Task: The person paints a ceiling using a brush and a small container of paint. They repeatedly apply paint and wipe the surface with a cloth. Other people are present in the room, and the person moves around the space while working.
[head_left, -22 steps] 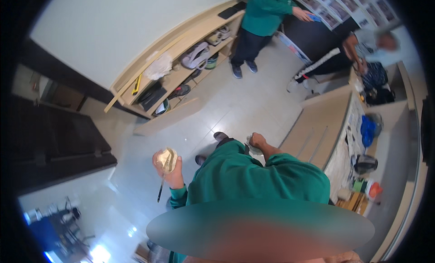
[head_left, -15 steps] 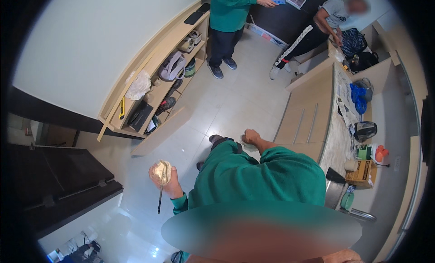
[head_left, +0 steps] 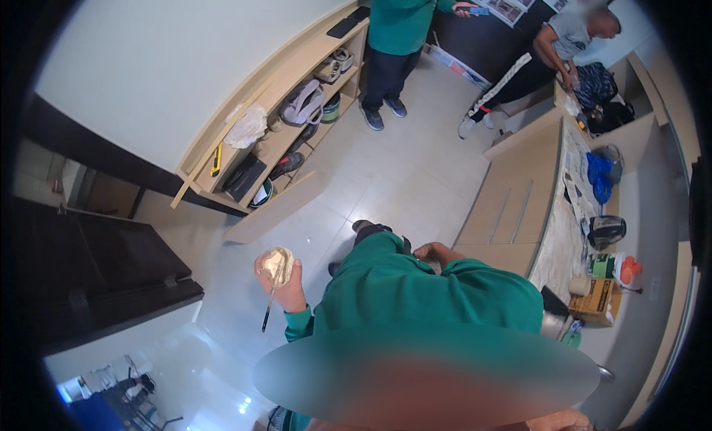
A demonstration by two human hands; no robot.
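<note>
My left hand [head_left: 294,290] is closed around a small cup of cream-coloured paste [head_left: 278,265], held out over the floor. A thin dark-handled tool [head_left: 266,316], perhaps a brush, leans in the cup with its handle pointing toward me. My right hand [head_left: 427,251] is by my right hip, its fingers curled and partly hidden. I cannot make out whether anything is in it.
A low wooden shelf unit [head_left: 256,160] with shoes, a bag and a yellow cutter [head_left: 216,161] stands on the left. On the right are drawers [head_left: 504,212] and a counter with a kettle [head_left: 607,231] and cardboard box [head_left: 595,301]. Two people are farther off.
My right hand has drawn back toward my hip. The left hand with the cup has shifted slightly right in view. The whole room has swung a little as my head turned.
</note>
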